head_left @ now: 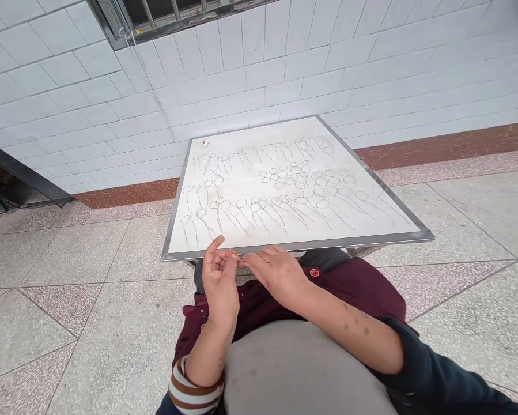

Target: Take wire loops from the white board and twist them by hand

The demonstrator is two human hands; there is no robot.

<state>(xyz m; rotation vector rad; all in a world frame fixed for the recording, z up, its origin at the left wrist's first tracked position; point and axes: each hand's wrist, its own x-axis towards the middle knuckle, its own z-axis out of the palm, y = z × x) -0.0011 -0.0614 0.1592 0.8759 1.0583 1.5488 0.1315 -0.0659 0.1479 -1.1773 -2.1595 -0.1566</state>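
Note:
In front of my lap, at the near edge of a white board (237, 183), my two hands meet fingertip to fingertip. My left hand (222, 276) pinches a thin wire (240, 261) between thumb and finger, with another finger raised. My right hand (280, 276) comes in from the right, closed on the same wire at its fingertips; most of the wire is hidden or too fine to follow. Several thin dark wire loops with long tails (323, 204) lie on the board in rows. A group of small closed loops (299, 168) lies around the middle.
The board has a grey metal rim (384, 185) and stands close to a white tiled wall (259, 75). A small red and white object (205, 143) sits at its far left corner. A barred window (176, 11) is above, and speckled floor (124, 340) surrounds the table.

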